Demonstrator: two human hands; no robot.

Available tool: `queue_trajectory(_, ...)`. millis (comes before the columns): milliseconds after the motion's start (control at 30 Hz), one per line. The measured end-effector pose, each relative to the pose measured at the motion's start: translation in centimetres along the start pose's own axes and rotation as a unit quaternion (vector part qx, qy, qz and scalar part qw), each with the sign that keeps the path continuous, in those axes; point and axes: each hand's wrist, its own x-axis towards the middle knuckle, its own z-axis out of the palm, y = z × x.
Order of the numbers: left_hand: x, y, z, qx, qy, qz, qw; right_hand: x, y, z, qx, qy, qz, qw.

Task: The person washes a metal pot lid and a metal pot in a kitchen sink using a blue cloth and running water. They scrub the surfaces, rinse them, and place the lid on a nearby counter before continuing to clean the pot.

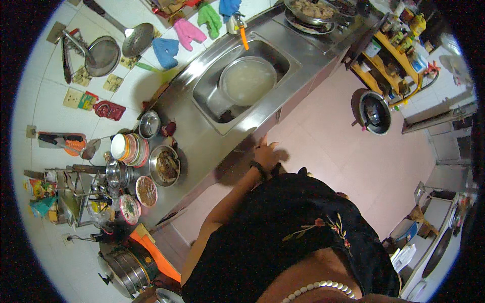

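Observation:
My left hand (266, 152) hangs low beside the front of the counter, its fingers apart and nothing visible in it. A dark band circles that wrist. My right hand is out of view. Just ahead, a stainless steel sink (206, 92) is set into the steel counter (189, 151). Within the sink stands a round basin (248, 81) of cloudy, whitish water. A tap with an orange spout (243, 37) reaches over the sink's back edge. Something small and dark (226, 116) lies at the near left end of the sink.
On the left counter stand stacked bowls (130, 149), a steel bowl of dark food (168, 166) and covered dishes (146, 191). A lidded steel pot (123, 270) is at lower left. The stove (308, 32) holds a pan of food. A dark basin (375, 113) rests near a wooden shelf (379, 77).

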Motion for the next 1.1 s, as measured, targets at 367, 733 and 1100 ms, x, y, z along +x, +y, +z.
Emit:
queue_trajectory(367, -3.6, 1.3, 0.5, 0.07, -0.084, -0.146, 0.983, 8.9, -0.2, -1.6, -0.117, -0.182, -0.056, 0.975)
queue_trajectory(733, -11.7, 8.5, 10.7, 0.021, 0.012, -0.318, 0.948, 20.9, -3.7, -11.0, 0.137, -0.259, 0.039, 0.955)
queue_trajectory(1100, -24.2, 9.4, 22.1, -0.007, 0.171, -0.511, 0.843, 29.2, -6.9, -14.9, 0.096, -0.287, -0.013, 0.953)
